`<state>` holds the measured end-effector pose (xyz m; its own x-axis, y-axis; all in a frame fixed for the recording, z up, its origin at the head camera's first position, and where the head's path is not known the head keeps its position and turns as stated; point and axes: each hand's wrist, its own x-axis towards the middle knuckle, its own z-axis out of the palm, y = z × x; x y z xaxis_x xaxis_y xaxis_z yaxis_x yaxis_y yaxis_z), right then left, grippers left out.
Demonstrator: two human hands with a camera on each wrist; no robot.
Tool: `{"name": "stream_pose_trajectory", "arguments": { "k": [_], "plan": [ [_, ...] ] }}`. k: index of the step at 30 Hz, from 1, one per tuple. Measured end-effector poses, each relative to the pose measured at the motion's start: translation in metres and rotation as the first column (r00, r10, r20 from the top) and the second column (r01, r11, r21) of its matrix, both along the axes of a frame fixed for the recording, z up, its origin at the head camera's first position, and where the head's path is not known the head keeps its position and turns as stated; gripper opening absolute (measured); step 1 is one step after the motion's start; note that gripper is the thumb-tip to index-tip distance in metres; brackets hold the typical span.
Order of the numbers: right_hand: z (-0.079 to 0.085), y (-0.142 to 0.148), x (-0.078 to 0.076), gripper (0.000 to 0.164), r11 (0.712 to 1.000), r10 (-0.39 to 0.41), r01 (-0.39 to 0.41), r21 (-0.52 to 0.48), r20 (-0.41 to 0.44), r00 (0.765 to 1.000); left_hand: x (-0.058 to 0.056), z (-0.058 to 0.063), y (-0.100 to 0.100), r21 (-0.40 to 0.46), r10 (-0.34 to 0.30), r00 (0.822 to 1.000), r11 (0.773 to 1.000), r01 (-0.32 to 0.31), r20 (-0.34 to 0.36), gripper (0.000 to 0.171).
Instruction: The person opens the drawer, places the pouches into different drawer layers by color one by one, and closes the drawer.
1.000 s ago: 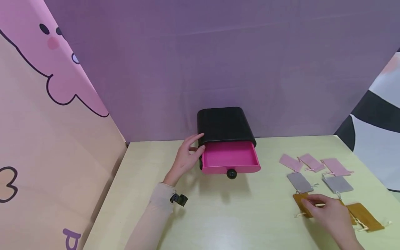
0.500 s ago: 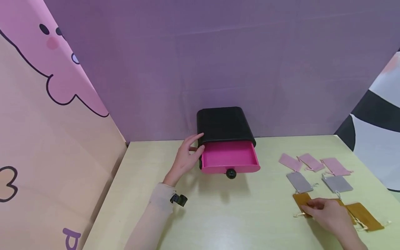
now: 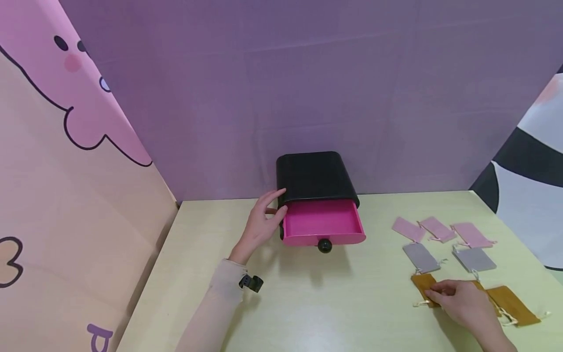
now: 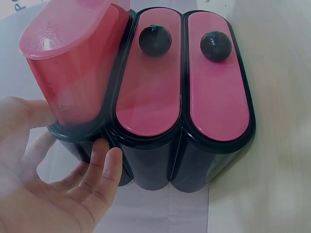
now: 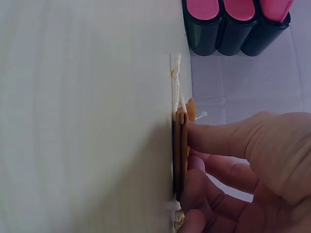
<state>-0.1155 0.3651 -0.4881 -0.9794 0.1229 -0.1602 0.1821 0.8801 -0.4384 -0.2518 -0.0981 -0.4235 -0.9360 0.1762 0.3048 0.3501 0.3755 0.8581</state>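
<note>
A black cabinet with pink drawers stands against the back cloth. Its top drawer is pulled out, with a round black knob on the front; the two drawers below are closed in the left wrist view. My left hand rests against the cabinet's left side, index finger by the top edge, thumb by the open drawer, other fingers loosely bent along the side. At the right, my right hand pinches the near edge of a mustard drawstring pouch, which lies flat on the table.
Another mustard pouch lies right of my right hand, and one more is partly under it. Behind are two grey pouches and three pink pouches. Purple cloth hangs behind the table.
The thumb and index finger of my right hand have come closer together at the leftmost mustard pouch. My left hand and the cabinet have stayed in place.
</note>
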Motion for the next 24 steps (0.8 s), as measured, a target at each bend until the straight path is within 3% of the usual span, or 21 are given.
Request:
{"name": "stream_pose_trajectory", "arguments": {
  "k": [16,24],
  "plan": [
    [0.002,0.001,0.003,0.029,1.000,0.022,-0.022,0.018,-0.027,0.999,0.001,0.001,0.001,0.007,0.007,1.000,1.000,-0.007,0.014,0.050],
    [0.017,-0.001,0.003,0.047,1.000,-0.007,0.008,-0.030,0.041,0.999,0.002,0.002,0.001,0.009,0.006,1.000,1.000,-0.006,0.023,0.050]
  ]
}}
